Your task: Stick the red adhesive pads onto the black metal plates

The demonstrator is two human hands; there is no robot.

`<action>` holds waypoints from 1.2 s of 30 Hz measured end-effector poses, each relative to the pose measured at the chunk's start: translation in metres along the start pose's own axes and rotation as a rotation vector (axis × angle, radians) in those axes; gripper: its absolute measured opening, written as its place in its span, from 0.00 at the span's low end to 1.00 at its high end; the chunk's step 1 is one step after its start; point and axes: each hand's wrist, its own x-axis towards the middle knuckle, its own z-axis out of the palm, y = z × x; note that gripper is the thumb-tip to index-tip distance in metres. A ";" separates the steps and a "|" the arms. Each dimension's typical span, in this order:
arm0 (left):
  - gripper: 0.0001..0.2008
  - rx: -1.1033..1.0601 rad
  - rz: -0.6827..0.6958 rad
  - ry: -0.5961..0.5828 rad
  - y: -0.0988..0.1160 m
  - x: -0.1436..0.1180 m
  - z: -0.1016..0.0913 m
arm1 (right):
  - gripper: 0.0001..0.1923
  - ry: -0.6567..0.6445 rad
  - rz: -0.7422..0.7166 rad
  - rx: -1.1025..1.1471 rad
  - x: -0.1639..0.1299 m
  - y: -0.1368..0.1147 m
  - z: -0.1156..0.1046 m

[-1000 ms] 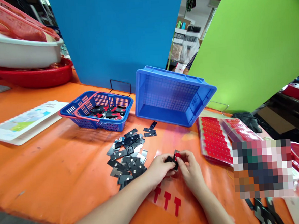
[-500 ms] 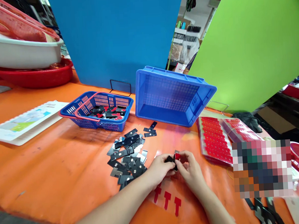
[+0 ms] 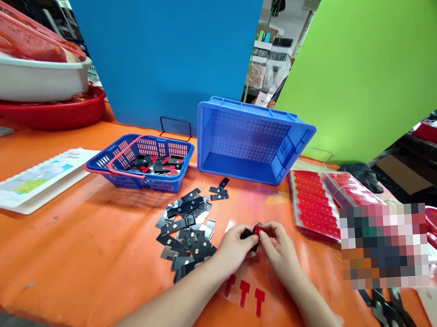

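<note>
Lower centre of frame: left hand (image 3: 234, 249) and right hand (image 3: 279, 246) met, both pinching a small black metal plate (image 3: 249, 234), apparently with a red sticker (image 3: 258, 229), between their fingertips.

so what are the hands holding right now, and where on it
Both hands, left hand and right hand, pinch one small black metal piece with a red sticker, each gripping an opposite end with its fingertips.
</note>
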 end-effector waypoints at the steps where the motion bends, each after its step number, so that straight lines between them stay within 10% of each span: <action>1: 0.09 0.007 0.013 0.002 -0.001 0.000 0.000 | 0.08 0.015 -0.018 -0.029 0.000 0.000 0.001; 6: 0.09 0.023 0.059 0.005 -0.002 0.001 -0.003 | 0.07 0.130 -0.158 -0.164 0.004 -0.002 0.000; 16: 0.09 0.032 0.025 -0.026 -0.003 0.000 -0.001 | 0.08 0.113 0.120 0.050 0.012 -0.003 -0.002; 36: 0.09 0.054 0.017 -0.021 -0.003 -0.001 -0.001 | 0.07 0.142 0.126 0.011 0.009 -0.006 -0.002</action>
